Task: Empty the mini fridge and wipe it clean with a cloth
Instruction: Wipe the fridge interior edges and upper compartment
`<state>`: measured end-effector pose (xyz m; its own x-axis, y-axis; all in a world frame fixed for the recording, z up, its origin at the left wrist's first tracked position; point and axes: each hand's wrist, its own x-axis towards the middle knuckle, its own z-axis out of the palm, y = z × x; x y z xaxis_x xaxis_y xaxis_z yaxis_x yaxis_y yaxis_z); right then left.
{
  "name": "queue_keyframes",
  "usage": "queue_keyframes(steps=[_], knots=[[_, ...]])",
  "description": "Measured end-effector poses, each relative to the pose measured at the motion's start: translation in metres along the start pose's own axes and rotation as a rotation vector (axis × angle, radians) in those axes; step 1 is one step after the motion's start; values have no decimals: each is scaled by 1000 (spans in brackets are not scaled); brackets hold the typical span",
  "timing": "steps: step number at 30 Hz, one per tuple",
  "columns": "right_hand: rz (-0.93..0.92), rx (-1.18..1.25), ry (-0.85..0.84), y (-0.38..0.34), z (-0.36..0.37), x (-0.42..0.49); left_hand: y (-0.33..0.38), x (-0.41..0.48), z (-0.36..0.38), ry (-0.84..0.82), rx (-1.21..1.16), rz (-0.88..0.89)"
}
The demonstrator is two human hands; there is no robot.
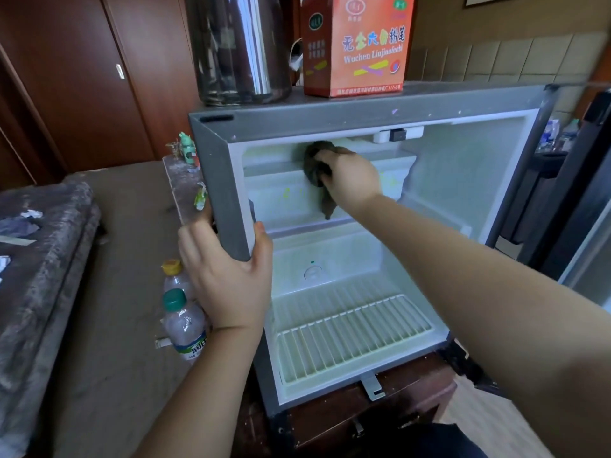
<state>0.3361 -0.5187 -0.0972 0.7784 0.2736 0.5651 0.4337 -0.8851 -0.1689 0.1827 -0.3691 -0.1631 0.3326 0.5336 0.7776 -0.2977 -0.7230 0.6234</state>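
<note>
Wood-panelled room. Right hand [350, 180] grips a dark cloth [314, 160] against the upper compartment [284, 196] of the open mini fridge [330, 122]; left hand [228, 279] clasps its side wall. White interior, apparently yellow-stained.

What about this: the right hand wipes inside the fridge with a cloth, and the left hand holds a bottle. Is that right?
Not quite. The head view shows the left hand gripping the fridge by its side edge, not a bottle. The right hand does wipe inside with the cloth.
</note>
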Motion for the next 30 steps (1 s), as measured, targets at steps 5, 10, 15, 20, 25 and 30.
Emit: queue_keyframes(steps=[5,10,15,20,25,30], knots=[[91,-147,-27,56,-21,1,0,0,0,4,-7,4],[179,-380,-63,102,-40,8,-1,0,1,17,-4,22],[122,-436,-82,108,-37,11,-1,-1,1,14,2,14],[52,-258,-38,88,-36,4,-1,-1,1,21,0,19],[-141,-107,2,7,-12,5,1,-1,1,23,-5,4],[-243,-95,29,-84,9,10,4,-2,0,26,13,-4]])
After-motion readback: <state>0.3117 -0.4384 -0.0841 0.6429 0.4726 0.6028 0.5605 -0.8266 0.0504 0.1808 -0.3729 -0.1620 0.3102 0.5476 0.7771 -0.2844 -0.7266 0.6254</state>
